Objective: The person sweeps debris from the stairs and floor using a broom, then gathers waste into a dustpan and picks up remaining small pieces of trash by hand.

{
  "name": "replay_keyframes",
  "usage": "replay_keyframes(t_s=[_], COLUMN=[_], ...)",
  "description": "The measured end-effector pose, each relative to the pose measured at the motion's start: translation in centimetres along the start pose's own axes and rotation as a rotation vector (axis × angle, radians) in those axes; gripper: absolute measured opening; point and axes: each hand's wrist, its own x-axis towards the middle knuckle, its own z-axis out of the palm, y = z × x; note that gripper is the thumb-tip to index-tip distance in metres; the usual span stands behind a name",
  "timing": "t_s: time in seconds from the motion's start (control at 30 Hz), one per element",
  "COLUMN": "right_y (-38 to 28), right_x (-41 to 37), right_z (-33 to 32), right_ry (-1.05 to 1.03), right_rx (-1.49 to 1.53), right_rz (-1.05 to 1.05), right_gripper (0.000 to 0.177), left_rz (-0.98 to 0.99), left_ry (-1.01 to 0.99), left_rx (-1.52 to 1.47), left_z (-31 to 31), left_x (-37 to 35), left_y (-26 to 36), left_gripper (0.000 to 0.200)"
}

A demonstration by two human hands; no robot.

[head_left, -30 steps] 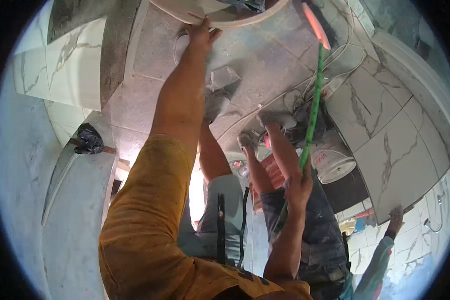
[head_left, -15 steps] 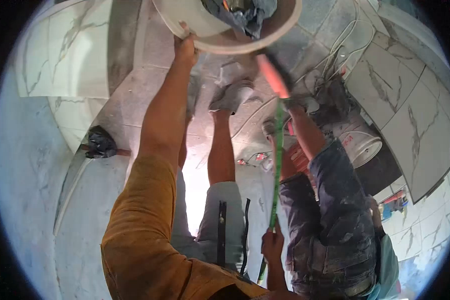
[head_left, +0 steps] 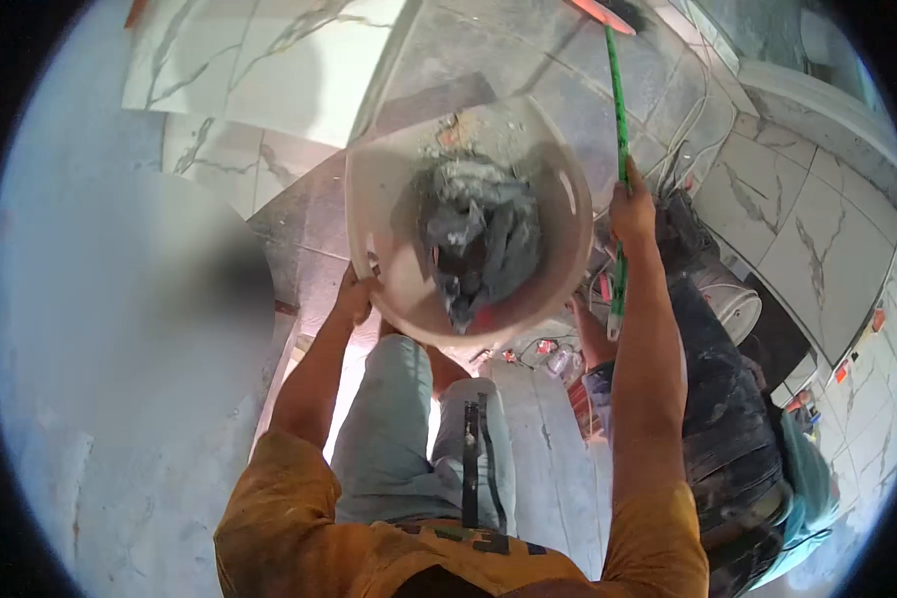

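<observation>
My left hand (head_left: 357, 297) is closed on the near left rim of a large pale plastic tub (head_left: 381, 189). Crumpled grey sheets (head_left: 508, 234), which look like dusty bags, lie inside it with some debris. The tub is tilted, its mouth facing me, in front of my legs. My right hand (head_left: 632, 209) grips the green pole (head_left: 616, 90) of a broom to the right of the tub. At the pole's far end is the orange broom head (head_left: 603, 14), partly cut off by the top of the view.
Another person in dark dusty trousers (head_left: 708, 389) is close on my right. Beside them lies a white bucket (head_left: 736, 304). Marble-patterned tiles (head_left: 807, 219) stand at right and more (head_left: 269, 60) at far left. Cables (head_left: 703, 120) trail on the floor. A blurred pale shape fills the left.
My left hand has drawn the tub back towards me, showing more of its inside. My right hand has moved forward with the broom, whose head is now farther away.
</observation>
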Motion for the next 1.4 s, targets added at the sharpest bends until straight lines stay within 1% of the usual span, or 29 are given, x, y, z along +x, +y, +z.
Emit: replay_keyframes(t_s=[0.03,0.07,0.1,0.13,0.17,0.23,0.3,0.37,0.43,0.5,0.53,0.6,0.63,0.67,0.7,0.73,0.77,0.8,0.87,0.9,0.93,0.97,1.07,1.17,1.2,1.23,1.27,1.33,1.4], right_y=[0.3,0.6,0.6,0.6,1.2,6.1,9.9,9.0,10.2,8.6,9.0,3.3,1.6,-0.2,-2.5,-2.9,-3.2,-5.3,-9.4,-11.4,-11.4,-10.5,-11.7,1.3,3.7,6.3,6.7,6.6,8.4], right_x=[-0.3,-1.7,-3.7,-5.7,-9.9,-17.2,-25.4,-34.2,-40.8,-40.6,-39.0,-36.4,-31.7,-27.1,-22.1,-16.4,-10.4,-5.6,1.3,4.3,7.0,8.3,-2.1,-8.0,-11.8,-16.6,-21.7,-31.4,-39.2], right_z=[1.6,2.8,3.3,3.8,3.5,2.9,1.3,-1.0,-2.1,-2.8,-3.2,-3.6,-3.2,-2.9,-4.4,-3.2,-2.4,-2.2,-0.5,0.8,3.1,6.0,5.4,8.2,7.2,6.0,4.0,1.1,0.4], right_ry=[0.02,-0.012,-0.042,-0.073,-0.106,-0.163,-0.342,-0.361,-0.277,-0.184,-0.086,-0.092,-0.092,-0.085,-0.128,-0.071,-0.038,-0.084,-0.093,-0.078,-0.089,-0.088,-0.088,0.089,-0.053,-0.056,-0.233,-0.421,-0.448], right_rx=[-0.064,-0.024,-0.048,-0.071,-0.159,-0.102,0.126,-0.145,-0.344,-0.297,-0.263,0.09,0.253,0.417,0.401,0.523,0.511,0.613,0.597,0.583,0.587,0.212,-0.036,-0.151,-0.187,-0.139,-0.211,-0.248,-0.138], right_rz=[-0.057,-0.08,-0.102,-0.124,-0.132,-0.348,-0.219,-0.175,-0.244,-0.353,-0.435,-0.22,-0.17,-0.121,-0.089,-0.02,-0.077,-0.052,-0.029,-0.018,-0.018,-0.172,-0.155,-0.454,-0.381,-0.497,-0.335,-0.173,-0.182], right_gripper=[0.048,0.049,0.049,0.05,0.05,0.05,0.051,0.051,0.051,0.051,0.05,0.048,0.047,0.045,0.044,0.045,0.05,0.055,0.057,0.057,0.057,0.057,0.057,0.056,0.056,0.054,0.055,0.055,0.055], left_rz=[0.019,0.033,0.047,0.062,0.1,0.146,0.168,0.177,0.21,0.249,0.328,0.274,0.266,0.312,0.347,0.351,0.386,0.415,0.399,0.379,0.353,0.376,0.381,0.325,0.318,0.309,0.302,0.331,0.349], left_ry=[-0.004,0.007,0.019,0.014,0.038,0.042,0.131,0.085,0.08,0.12,0.09,0.219,0.203,0.194,0.193,0.191,0.189,0.196,0.209,0.226,0.259,0.308,0.318,0.306,0.291,0.282,0.272,0.206,0.136], left_rx=[0.002,0.118,0.229,0.222,0.29,0.357,0.229,0.179,0.13,0.081,0.064,0.018,0.02,-0.003,-0.026,-0.027,-0.071,-0.117,-0.09,-0.081,-0.076,-0.102,-0.128,-0.06,-0.061,-0.045,-0.024,-0.004,0.037], left_z=[-2.2,-5.2,-7.6,-9.2,-10.7,-11.7,-12.9,-15.2,-16.6,-16.1,-15.2,-14.8,-16.1,-14.7,-13.5,-13.1,-12.4,-11.8,-11.8,-11.3,-10.7,-10.2,-8.5,-9.3,-9.5,-9.7,-10.2,-11.3,-12.2], left_x=[-1.8,-3.3,-4.6,-6.6,-9.2,-14.3,-19.6,-23.9,-26.8,-29.4,-30.6,-33.7,-34.7,-35.0,-35.7,-36.2,-37.0,-37.6,-38.7,-38.2,-38.6,-38.9,-40.1,-39.9,-39.8,-39.6,-39.5,-39.0,-38.5], left_y=[-0.7,-1.7,-2.2,-2.2,-2.0,-0.9,0.7,2.0,2.1,2.1,2.0,4.5,6.1,5.1,4.4,4.8,4.4,3.4,2.4,3.7,3.7,3.4,4.1,5.3,5.6,5.9,6.1,6.6,7.9], left_gripper=[0.056,0.057,0.059,0.059,0.059,0.058,0.056,0.057,0.059,0.062,0.063,0.055,0.055,0.056,0.056,0.056,0.056,0.056,0.054,0.053,0.053,0.051,0.05,0.048,0.048,0.048,0.048,0.048,0.048])
